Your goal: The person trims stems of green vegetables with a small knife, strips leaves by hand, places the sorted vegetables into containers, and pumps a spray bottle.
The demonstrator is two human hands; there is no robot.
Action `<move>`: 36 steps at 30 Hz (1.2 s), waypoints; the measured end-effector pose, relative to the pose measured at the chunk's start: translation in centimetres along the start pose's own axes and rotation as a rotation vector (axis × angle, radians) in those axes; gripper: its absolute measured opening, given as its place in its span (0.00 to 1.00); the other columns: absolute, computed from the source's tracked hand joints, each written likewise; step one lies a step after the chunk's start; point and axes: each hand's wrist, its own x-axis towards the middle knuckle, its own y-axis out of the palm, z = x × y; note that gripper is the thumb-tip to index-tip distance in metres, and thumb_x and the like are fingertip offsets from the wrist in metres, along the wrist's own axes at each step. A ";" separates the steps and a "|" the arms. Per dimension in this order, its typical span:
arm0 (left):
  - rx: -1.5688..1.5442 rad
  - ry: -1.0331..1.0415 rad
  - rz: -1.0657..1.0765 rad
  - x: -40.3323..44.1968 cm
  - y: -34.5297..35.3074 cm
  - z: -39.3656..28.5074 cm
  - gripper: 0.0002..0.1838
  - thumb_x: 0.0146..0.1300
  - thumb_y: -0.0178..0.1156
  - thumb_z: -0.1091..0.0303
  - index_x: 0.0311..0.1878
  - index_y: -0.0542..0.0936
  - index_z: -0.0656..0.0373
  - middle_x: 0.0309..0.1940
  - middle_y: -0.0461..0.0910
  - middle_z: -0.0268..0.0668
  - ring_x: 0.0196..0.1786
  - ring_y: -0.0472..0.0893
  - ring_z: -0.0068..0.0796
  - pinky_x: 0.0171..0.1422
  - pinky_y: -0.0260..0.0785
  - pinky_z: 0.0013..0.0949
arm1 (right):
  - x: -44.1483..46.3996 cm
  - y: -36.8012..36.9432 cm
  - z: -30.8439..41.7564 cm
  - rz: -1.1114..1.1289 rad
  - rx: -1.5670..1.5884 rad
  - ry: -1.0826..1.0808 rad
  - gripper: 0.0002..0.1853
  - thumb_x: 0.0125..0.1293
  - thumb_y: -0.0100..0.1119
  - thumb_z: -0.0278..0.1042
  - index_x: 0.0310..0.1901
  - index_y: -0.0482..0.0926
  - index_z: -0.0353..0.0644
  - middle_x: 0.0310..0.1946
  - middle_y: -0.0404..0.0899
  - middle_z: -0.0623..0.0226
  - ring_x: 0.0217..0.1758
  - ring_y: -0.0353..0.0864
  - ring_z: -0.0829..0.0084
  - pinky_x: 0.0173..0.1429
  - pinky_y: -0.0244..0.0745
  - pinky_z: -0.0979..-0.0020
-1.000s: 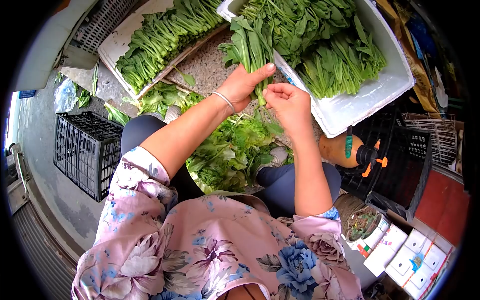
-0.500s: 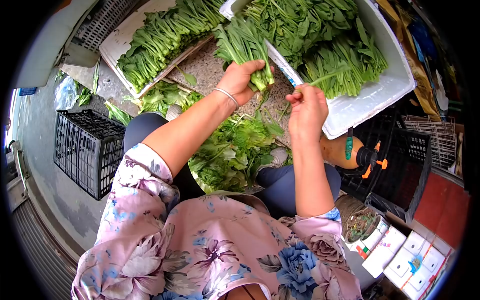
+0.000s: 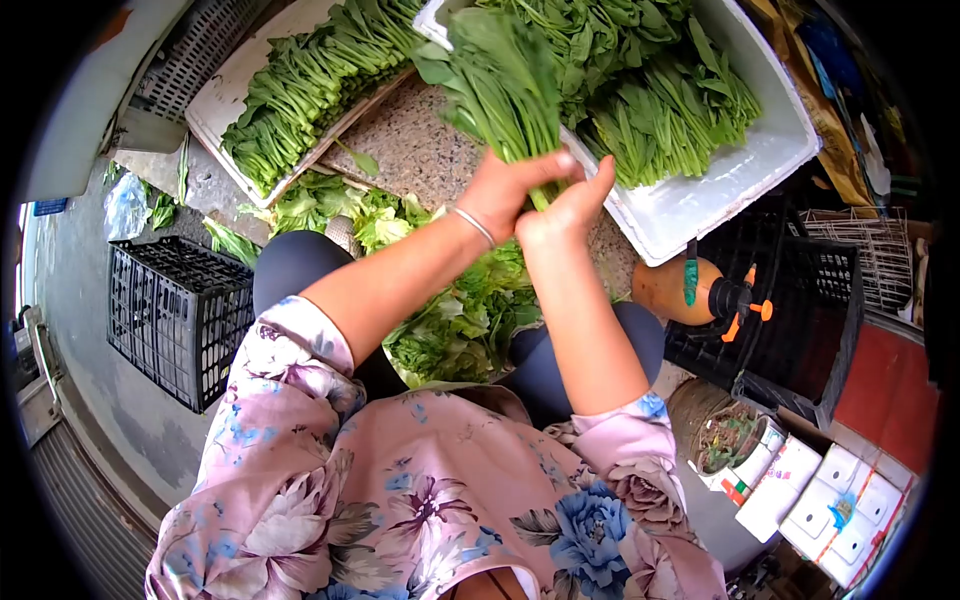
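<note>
A bunch of leafy greens [image 3: 505, 85] is upright in front of me, leaves pointing away and stem ends toward me; its upper leaves are slightly blurred. My left hand [image 3: 505, 190] is closed round the stems, thumb across them. My right hand [image 3: 562, 212] cups the lower stems from the right, thumb raised and most fingers hidden behind them. Beyond the bunch, a white foam box [image 3: 720, 205] holds more leafy greens [image 3: 680, 115]. To the left, a row of greens [image 3: 310, 95] lies on a white board [image 3: 213, 105].
Loose discarded leaves [image 3: 460, 320] are heaped between my legs. A black crate [image 3: 180, 320] stands on the left. At right are an orange spray bottle [image 3: 680, 290], another black crate [image 3: 800, 340], a pot of soil [image 3: 725, 445] and white boxes [image 3: 840, 510].
My right hand has moved up and left to the stems; the loose stalk it held no longer shows there. The bunch has turned more upright in my left hand.
</note>
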 end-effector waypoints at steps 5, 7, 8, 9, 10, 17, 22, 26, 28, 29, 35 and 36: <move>0.042 -0.071 -0.081 0.2 1.2 -0.7 0.13 0.48 0.61 0.81 0.38 0.73 0.62 0.30 0.77 0.35 0.34 0.78 0.27 0.39 0.72 0.29 | 0.0 1.0 0.1 0.088 -0.047 -0.091 0.29 0.62 0.39 0.59 0.50 0.62 0.38 0.41 0.68 0.66 0.45 0.68 0.71 0.53 0.62 0.68; 0.028 -0.029 -0.097 0.1 1.1 -1.2 0.10 0.49 0.58 0.82 0.36 0.74 0.63 0.30 0.77 0.36 0.33 0.78 0.27 0.39 0.72 0.29 | -0.1 1.1 -0.1 0.129 -0.143 -0.077 0.29 0.63 0.39 0.59 0.51 0.62 0.37 0.41 0.67 0.66 0.45 0.68 0.70 0.53 0.63 0.68; 0.021 -0.013 -0.106 0.0 0.9 -1.5 0.08 0.49 0.56 0.83 0.35 0.75 0.64 0.30 0.77 0.36 0.33 0.78 0.27 0.39 0.72 0.28 | -0.1 1.0 -0.3 0.146 -0.189 -0.070 0.29 0.63 0.39 0.58 0.51 0.62 0.37 0.42 0.67 0.66 0.45 0.69 0.70 0.52 0.63 0.69; 0.172 -0.027 -0.078 0.3 0.1 -1.7 0.17 0.47 0.58 0.81 0.43 0.70 0.64 0.29 0.77 0.37 0.33 0.78 0.30 0.39 0.72 0.31 | -0.2 0.7 0.2 0.156 -0.225 -0.033 0.32 0.61 0.47 0.56 0.55 0.58 0.37 0.45 0.67 0.63 0.49 0.68 0.69 0.57 0.61 0.68; 0.175 -0.026 -0.075 0.7 -0.7 -1.5 0.17 0.47 0.58 0.81 0.43 0.70 0.64 0.29 0.77 0.37 0.33 0.78 0.30 0.39 0.72 0.31 | 0.0 0.7 0.6 0.158 -0.221 -0.035 0.32 0.61 0.47 0.56 0.55 0.58 0.37 0.45 0.67 0.63 0.49 0.68 0.69 0.57 0.61 0.68; 1.881 0.526 -0.030 -1.6 -0.8 -1.7 0.31 0.43 0.58 0.74 0.54 0.62 0.66 0.39 0.73 0.45 0.37 0.75 0.44 0.39 0.68 0.39 | 0.2 -0.5 1.9 0.622 -0.422 -0.149 0.34 0.46 0.71 0.41 0.52 0.67 0.33 0.49 0.72 0.62 0.54 0.66 0.71 0.60 0.59 0.68; 2.210 0.730 -0.072 -2.0 0.5 -1.2 0.31 0.43 0.56 0.68 0.54 0.64 0.66 0.30 0.68 0.37 0.35 0.71 0.35 0.37 0.64 0.36 | 2.0 -1.5 2.3 0.590 -0.047 0.181 0.21 0.52 0.62 0.32 0.47 0.70 0.35 0.44 0.73 0.64 0.49 0.70 0.69 0.59 0.63 0.66; 1.988 0.673 0.036 -3.1 1.7 -2.6 0.38 0.34 0.66 0.66 0.53 0.63 0.66 0.39 0.70 0.43 0.41 0.72 0.41 0.43 0.65 0.38 | 1.8 -1.3 3.4 0.743 -0.041 0.152 0.20 0.54 0.56 0.29 0.49 0.70 0.32 0.45 0.75 0.60 0.47 0.73 0.68 0.57 0.66 0.66; 1.771 0.501 0.090 -2.8 1.3 -3.8 0.41 0.34 0.70 0.64 0.53 0.63 0.67 0.41 0.71 0.44 0.44 0.73 0.42 0.46 0.66 0.40 | 1.1 -1.1 3.9 0.740 -0.068 0.119 0.22 0.54 0.56 0.30 0.50 0.69 0.30 0.46 0.75 0.58 0.48 0.74 0.67 0.56 0.68 0.66; 1.546 0.333 0.139 -2.6 1.0 -4.4 0.43 0.33 0.73 0.62 0.53 0.62 0.67 0.44 0.71 0.45 0.46 0.73 0.42 0.50 0.66 0.42 | 0.7 -1.1 4.2 0.750 -0.110 0.139 0.22 0.53 0.56 0.30 0.50 0.69 0.30 0.46 0.74 0.57 0.47 0.75 0.66 0.56 0.69 0.66; 0.827 -0.297 0.330 -1.3 -1.7 -5.8 0.41 0.41 0.72 0.62 0.56 0.62 0.66 0.45 0.73 0.41 0.48 0.73 0.30 0.53 0.66 0.32 | 0.0 -2.3 4.4 0.858 -0.245 0.197 0.29 0.50 0.58 0.30 0.56 0.63 0.31 0.50 0.71 0.52 0.53 0.71 0.59 0.60 0.66 0.61; 0.593 -0.397 0.438 -1.4 -1.7 -5.6 0.40 0.40 0.73 0.64 0.55 0.63 0.65 0.44 0.74 0.40 0.46 0.74 0.30 0.51 0.67 0.30 | -0.4 -2.1 4.4 0.863 -0.243 0.204 0.29 0.50 0.58 0.30 0.56 0.63 0.31 0.50 0.71 0.52 0.53 0.71 0.59 0.60 0.66 0.61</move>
